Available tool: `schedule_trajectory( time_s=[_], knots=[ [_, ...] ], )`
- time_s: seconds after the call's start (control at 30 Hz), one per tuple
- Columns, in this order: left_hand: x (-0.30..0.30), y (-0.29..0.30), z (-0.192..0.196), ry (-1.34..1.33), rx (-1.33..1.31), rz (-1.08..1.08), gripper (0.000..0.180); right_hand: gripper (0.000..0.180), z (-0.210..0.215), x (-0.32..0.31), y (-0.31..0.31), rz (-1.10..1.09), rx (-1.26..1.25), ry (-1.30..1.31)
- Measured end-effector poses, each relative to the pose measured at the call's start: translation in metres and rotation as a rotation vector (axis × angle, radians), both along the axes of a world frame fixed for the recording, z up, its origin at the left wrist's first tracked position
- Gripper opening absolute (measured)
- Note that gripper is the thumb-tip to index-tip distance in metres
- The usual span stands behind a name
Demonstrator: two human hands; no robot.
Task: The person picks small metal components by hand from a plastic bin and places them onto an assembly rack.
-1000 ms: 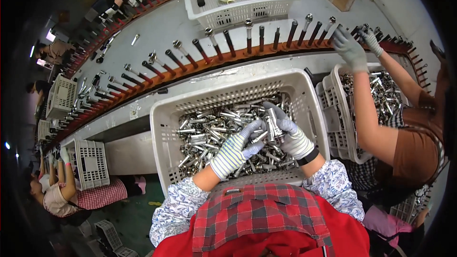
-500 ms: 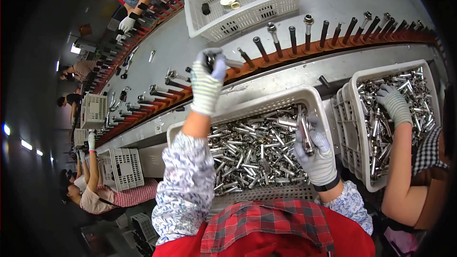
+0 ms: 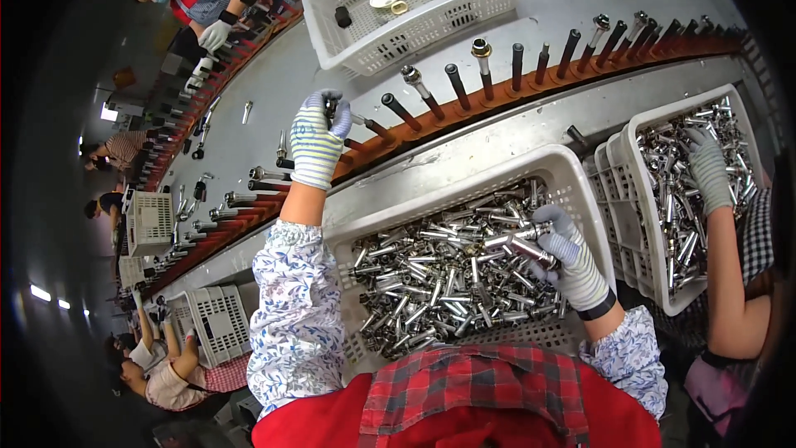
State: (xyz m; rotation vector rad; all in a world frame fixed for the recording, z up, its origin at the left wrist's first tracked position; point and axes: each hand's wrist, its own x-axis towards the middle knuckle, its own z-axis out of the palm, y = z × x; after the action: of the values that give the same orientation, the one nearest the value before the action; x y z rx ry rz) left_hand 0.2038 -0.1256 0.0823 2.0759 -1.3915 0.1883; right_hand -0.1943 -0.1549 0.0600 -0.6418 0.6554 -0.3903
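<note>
My left hand (image 3: 317,139), in a striped knit glove, closes its fingertips round the head of a chrome tubular fitting (image 3: 357,119) at the row of upright dark pegs (image 3: 402,113). Part of that fitting is hidden by the fingers. Over the near white basket (image 3: 466,182), my right hand (image 3: 574,259), gloved the same way, has its fingers wrapped round chrome fittings (image 3: 531,250); how many it holds I cannot tell. Below it lies a heap of loose chrome fittings (image 3: 448,282). Some pegs carry a chrome fitting (image 3: 482,51); others are bare.
The pegs stand on a curved orange-brown rail (image 3: 464,114) along the metal table. Beyond it sits a white basket (image 3: 423,37) with a few small items. At right, a co-worker's gloved hand (image 3: 710,172) reaches into another fitting-filled basket (image 3: 638,191). More people work at left.
The pegs and their fittings have shifted left along the rail, and my left hand has moved left with them. My right hand still holds fittings, now turned lower over the heap.
</note>
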Motion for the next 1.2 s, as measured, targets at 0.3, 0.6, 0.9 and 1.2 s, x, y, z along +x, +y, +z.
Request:
schedule_trajectory(
  time_s=[0.3, 0.6, 0.9, 1.2],
  knots=[
    [0.041, 0.042, 0.006, 0.1, 0.062, 0.163, 0.021, 0.022, -0.021, 0.017, 0.022, 0.049, -0.113, 0.124],
    [0.002, 0.09, -0.007, -0.454, -0.106, 0.033, 0.055, 0.029, -0.006, 0.039, 0.033, 0.009, -0.049, 0.037],
    [-0.163, 0.137, -0.071, 0.323, 0.535, -0.69, 0.043, 0.057, 0.001, 0.043, 0.049, 0.37, -0.431, 0.143],
    [-0.049, 0.018, -0.039, 0.644, -0.339, -0.206, 0.02, 0.069, 0.011, 0.046, 0.029, 0.591, -0.19, 0.057]
  ],
)
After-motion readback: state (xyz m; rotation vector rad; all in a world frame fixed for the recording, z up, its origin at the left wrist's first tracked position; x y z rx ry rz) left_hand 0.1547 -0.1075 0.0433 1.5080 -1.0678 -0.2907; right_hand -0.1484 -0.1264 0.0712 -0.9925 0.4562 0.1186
